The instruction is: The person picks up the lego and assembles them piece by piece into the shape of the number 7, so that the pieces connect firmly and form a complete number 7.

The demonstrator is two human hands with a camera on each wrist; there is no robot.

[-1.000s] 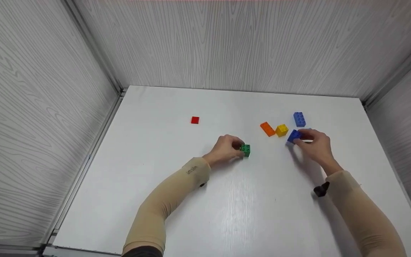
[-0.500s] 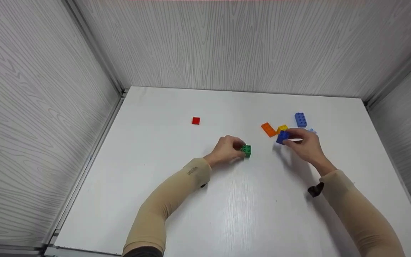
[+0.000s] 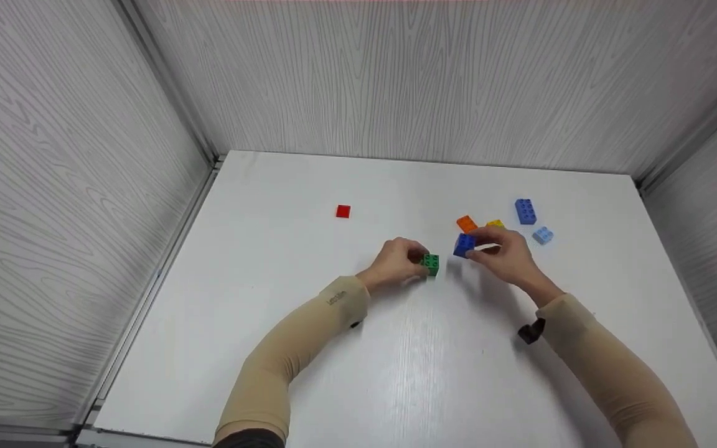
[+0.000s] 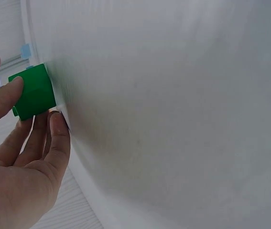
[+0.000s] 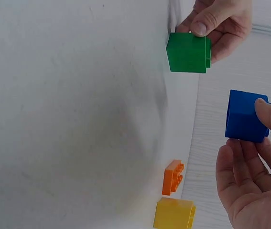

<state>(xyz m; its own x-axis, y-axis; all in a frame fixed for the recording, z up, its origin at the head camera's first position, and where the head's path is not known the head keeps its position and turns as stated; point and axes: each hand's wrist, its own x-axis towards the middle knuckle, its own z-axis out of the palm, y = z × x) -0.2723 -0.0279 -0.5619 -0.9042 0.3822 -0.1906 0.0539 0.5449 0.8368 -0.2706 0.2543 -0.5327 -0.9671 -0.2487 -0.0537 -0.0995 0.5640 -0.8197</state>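
My left hand [image 3: 396,262] pinches a green building brick [image 3: 431,264], studs up, on the white table; in the left wrist view the thumb presses one side of the green brick [image 4: 34,93]. To the right and slightly farther back, my right hand [image 3: 505,254] holds a dark blue brick [image 3: 464,245] between thumb and fingers. The right wrist view shows the blue brick [image 5: 247,116] raised off the table, apart from the green brick [image 5: 188,53]. Behind the right hand lie an orange brick [image 3: 467,224] and a yellow brick [image 3: 495,223], both partly hidden in the head view.
A flat red piece [image 3: 343,211] lies at the back left of the table [image 3: 259,236]. A longer blue brick [image 3: 525,211] and a small light blue brick [image 3: 543,235] are at the back right. Grey wood-grain panels [image 3: 421,81] enclose the back and sides.
The right hand has carried the dark blue brick leftward, past the yellow brick and closer to the green one. The light blue brick has come into full view. The left hand keeps its place.
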